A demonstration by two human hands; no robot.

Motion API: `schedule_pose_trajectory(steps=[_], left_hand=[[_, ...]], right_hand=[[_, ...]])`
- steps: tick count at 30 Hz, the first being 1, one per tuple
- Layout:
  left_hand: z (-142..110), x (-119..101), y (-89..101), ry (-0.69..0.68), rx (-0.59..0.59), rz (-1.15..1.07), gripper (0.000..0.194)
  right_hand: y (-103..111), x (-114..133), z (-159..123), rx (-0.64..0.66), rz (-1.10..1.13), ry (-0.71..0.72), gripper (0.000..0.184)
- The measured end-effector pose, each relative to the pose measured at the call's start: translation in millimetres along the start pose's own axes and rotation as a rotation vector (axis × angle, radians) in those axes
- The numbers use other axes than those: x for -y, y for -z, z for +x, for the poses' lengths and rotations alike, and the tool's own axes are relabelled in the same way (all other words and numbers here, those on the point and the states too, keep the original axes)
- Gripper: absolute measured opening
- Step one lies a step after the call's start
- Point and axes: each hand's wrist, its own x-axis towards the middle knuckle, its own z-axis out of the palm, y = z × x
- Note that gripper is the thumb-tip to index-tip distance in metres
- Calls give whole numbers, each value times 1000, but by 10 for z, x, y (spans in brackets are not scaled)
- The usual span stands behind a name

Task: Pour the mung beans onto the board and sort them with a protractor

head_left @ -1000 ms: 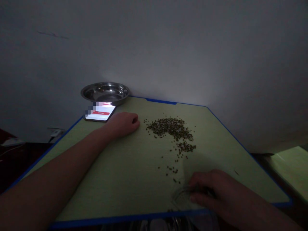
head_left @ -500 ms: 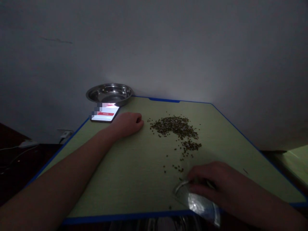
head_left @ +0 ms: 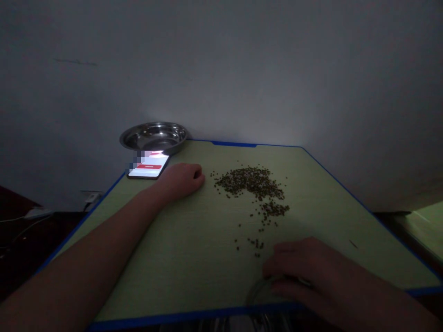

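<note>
A pile of small brown bean-like grains (head_left: 251,180) lies loosely on the pale table, with several stray ones trailing toward the near edge. To the left of the pile, my left hand (head_left: 183,179) rests on the tabletop, curled into a loose fist, its inner side partly hidden. My right hand (head_left: 304,263) is near the front edge, fingers bent around a clear, see-through container (head_left: 255,290) with a curved rim. Most of that container is behind the fingers or blurred, so its exact kind and contents do not show.
A shiny steel basin (head_left: 154,137) stands at the back left corner. In front of it lies a phone (head_left: 145,169) with a lit screen. The table (head_left: 194,258) has a blue edge and its far side meets a grey wall. Cables (head_left: 34,213) show at the lower left.
The clear container has tipped and dropped closer to the front edge under my right hand, so less of it shows. A few stray grains near that hand have shifted. My left hand stays put.
</note>
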Motion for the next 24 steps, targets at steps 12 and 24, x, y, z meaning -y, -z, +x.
schedule_pose_trajectory(steps=[12,24], left_hand=[[-6,-10,23,4,20,-24,32],[13,24,-20,-6,3,-3,33]], right_hand=[[233,-637,-242,-157,20,-226,22],[93,-397,222,-193,-31,-96,16]])
